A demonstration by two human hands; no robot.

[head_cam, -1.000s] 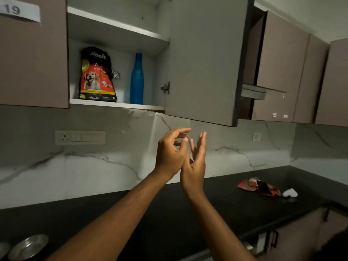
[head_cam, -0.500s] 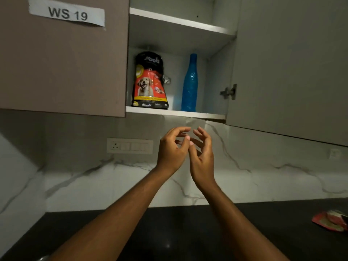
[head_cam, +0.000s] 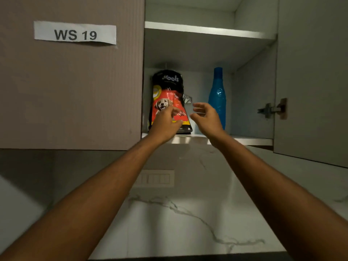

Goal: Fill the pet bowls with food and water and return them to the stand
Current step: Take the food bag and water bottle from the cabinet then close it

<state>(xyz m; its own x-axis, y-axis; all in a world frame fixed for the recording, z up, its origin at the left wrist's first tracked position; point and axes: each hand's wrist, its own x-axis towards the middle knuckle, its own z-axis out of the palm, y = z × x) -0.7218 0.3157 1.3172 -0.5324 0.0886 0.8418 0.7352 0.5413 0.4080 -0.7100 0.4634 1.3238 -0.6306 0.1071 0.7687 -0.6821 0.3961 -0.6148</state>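
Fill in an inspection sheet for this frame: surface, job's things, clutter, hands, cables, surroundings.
Surface: cupboard shelf, pale, lit along its front edge.
Job's things: dog food bag upright at the shelf's left; blue bottle upright to its right, apart from it. No bowls or stand in view.
Clutter: nothing seen.
Hands: left hand open in front of the bag, contact unclear; right hand open between bag and bottle, holding nothing.
Cables: nothing seen.
Surroundings: shut cupboard door with paper label reading WS 19; open door at right; switch plate on marble wall.
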